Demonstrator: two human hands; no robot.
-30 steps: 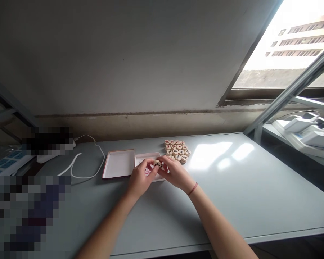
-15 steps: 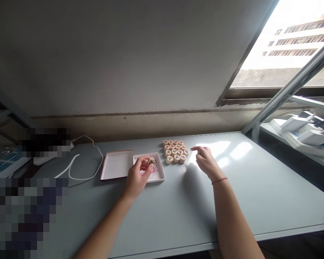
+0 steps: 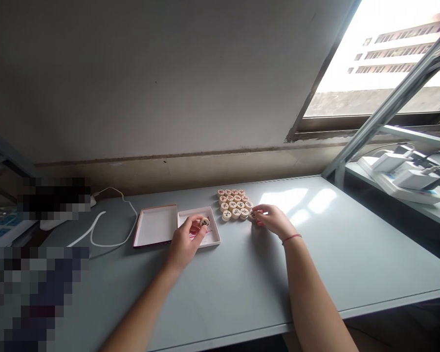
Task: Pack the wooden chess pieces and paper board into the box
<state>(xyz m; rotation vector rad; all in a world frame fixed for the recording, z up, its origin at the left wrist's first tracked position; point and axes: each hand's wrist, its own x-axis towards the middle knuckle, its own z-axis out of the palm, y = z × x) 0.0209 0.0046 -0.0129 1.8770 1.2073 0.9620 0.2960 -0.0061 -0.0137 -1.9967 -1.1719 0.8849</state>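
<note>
Chinese chess pieces (image 3: 236,205), round and pale wood with red or black characters, stand in close rows on the grey desk, some stacked. My left hand (image 3: 187,238) pinches one black-marked piece (image 3: 204,222) between thumb and fingers, above the shallow white box tray (image 3: 213,233). At the right end of the front row my right hand (image 3: 275,221) has its thumb and fingers closed on another black-marked piece (image 3: 252,214), partly hidden by the fingertips. The other half of the box (image 3: 156,225) lies beside the tray, inside up.
A white cable (image 3: 112,243) curls on the desk (image 3: 220,293) to the left. Metal frame bars (image 3: 385,105) rise at the right, near a shelf with white chargers and a power strip (image 3: 403,178). A wall runs behind the desk.
My right hand has moved left and down to the front row, its pointing finger now closed with the thumb on a piece. The left hand keeps its piece over the tray. The view has shifted slightly.
</note>
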